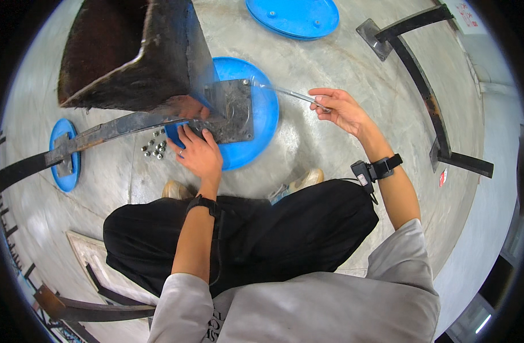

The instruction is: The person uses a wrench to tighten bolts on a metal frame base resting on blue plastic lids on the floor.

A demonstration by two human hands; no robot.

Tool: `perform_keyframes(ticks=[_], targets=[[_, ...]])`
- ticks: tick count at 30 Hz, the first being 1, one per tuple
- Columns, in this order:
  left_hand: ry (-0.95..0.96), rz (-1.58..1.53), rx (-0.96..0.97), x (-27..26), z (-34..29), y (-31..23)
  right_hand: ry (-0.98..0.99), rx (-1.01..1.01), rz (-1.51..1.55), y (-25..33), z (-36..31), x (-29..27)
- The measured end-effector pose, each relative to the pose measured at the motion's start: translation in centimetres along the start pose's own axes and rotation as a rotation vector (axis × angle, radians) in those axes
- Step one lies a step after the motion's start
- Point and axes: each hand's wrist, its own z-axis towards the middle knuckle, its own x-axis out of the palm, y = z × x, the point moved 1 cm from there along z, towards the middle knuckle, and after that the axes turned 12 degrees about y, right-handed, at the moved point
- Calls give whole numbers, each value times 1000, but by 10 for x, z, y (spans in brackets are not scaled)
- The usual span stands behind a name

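My right hand [343,112] pinches one end of a slim metal wrench [293,94]. The wrench's other end is smeared by motion and reaches a bolt [246,82] at the far right corner of a dark steel plate [239,106]. That plate lies on a round blue disc [266,108]. Fingers spread, my left hand [199,153] rests on the disc's near left side, beside the plate's edge. Several small metal nuts or bolts [157,147] lie loose on the floor to the left of this hand.
A thick, open-ended steel post [165,68] rises over the plate's left side, with a curved bar [107,134] running left. Other blue discs [296,20] [66,180] lie farther off and at left. A black steel frame [419,80] stands at right.
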Motion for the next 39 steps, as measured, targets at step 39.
perform_keyframes(ticks=[39], targets=[[-23, 21, 9, 3, -1, -2, 217, 162, -305, -45, 41, 17]])
